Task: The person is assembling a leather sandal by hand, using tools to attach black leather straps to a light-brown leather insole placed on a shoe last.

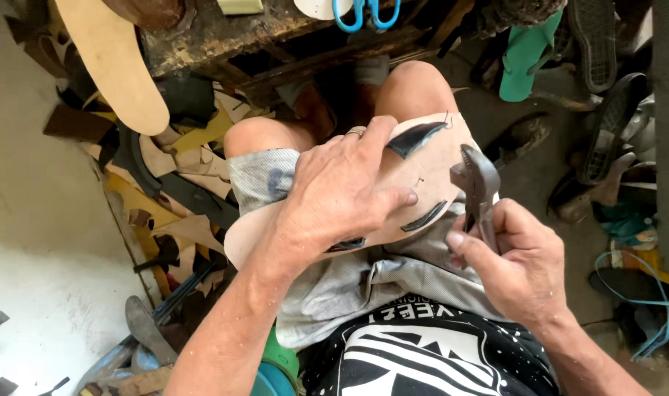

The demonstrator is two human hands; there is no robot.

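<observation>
Left hand (342, 194) pins sole (430, 165), lengthwise lower-left to upper-right; right hand (514, 260) grips pliers (477, 191).

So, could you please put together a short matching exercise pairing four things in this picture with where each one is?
Things:
1. pincers
2. tan sandal sole
3. blue-handled scissors
4. green flip-flop

Places:
A. on the floor at the upper right
B. in the right hand
C. on the wooden bench at the top
D. on the lap, pressed down by the left hand

Pairs: 1-B, 2-D, 3-C, 4-A
</observation>
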